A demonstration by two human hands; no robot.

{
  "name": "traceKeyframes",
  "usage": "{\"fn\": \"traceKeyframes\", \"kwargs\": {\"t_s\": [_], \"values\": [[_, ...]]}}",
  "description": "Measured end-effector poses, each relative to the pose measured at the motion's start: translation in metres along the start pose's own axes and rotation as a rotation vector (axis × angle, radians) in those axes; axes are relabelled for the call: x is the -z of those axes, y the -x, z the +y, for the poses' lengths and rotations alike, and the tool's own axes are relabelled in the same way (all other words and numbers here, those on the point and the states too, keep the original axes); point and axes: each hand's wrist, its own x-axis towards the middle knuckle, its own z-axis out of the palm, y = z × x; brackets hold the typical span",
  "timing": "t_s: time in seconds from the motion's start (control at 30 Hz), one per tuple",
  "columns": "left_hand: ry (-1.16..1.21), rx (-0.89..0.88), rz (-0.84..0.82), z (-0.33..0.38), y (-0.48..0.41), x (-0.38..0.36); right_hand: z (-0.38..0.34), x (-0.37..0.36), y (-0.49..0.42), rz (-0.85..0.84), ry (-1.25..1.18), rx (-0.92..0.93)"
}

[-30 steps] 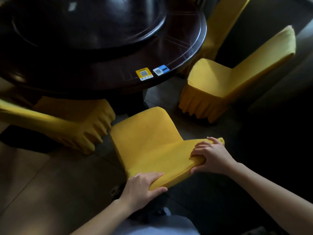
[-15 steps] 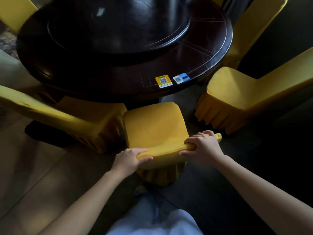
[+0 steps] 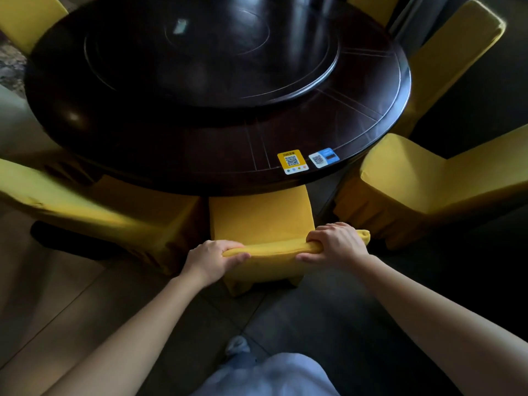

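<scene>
I have both hands on the top edge of the middle chair (image 3: 260, 218), the one in the yellow cover. My left hand (image 3: 213, 260) grips the left end of that edge, fingers curled over the front and thumb along the back. My right hand (image 3: 335, 242) is wrapped round it near the right end, so only the corner of the cover sticks out past my knuckles. The chair stands upright, facing the round table (image 3: 200, 155), and the front of its seat sits tucked under the table's rim, right below the yellow sticker (image 3: 292, 161) and the blue sticker (image 3: 324, 158).

On the left, the left chair (image 3: 114, 212) stands just beside the seat; I cannot tell whether the covers touch. On the right, a strip of dark floor (image 3: 314, 310) lies between my chair and the pleated skirt of the right chair (image 3: 414, 178). Behind the backrest, the floor is open toward my legs. The turntable (image 3: 211, 52) sits well back from the table's near rim.
</scene>
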Motion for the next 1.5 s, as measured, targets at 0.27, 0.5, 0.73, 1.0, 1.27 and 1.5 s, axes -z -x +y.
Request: {"fn": "traceKeyframes", "kwargs": {"t_s": [0.27, 0.5, 0.73, 1.0, 1.27, 1.5], "values": [[0.073, 0.013, -0.034, -0.018, -0.036, 0.021, -0.002, 0.009, -0.037, 0.022, -0.006, 0.003], [0.098, -0.015, -0.061, -0.022, -0.04, 0.019, -0.002, 0.009, -0.037, 0.004, -0.006, -0.003], [0.104, 0.03, -0.115, -0.021, -0.036, 0.018, -0.009, 0.011, -0.031, -0.026, -0.022, -0.021], [-0.013, 0.14, -0.049, -0.008, -0.028, 0.011, -0.001, 0.012, -0.023, -0.101, -0.047, 0.021], [-0.171, 0.287, -0.05, 0.07, -0.049, -0.014, 0.046, 0.033, 0.019, -0.173, -0.211, 0.085], [-0.299, -0.085, 0.186, 0.202, -0.084, -0.072, 0.134, 0.048, 0.079, -0.011, -0.244, -0.026]]}}
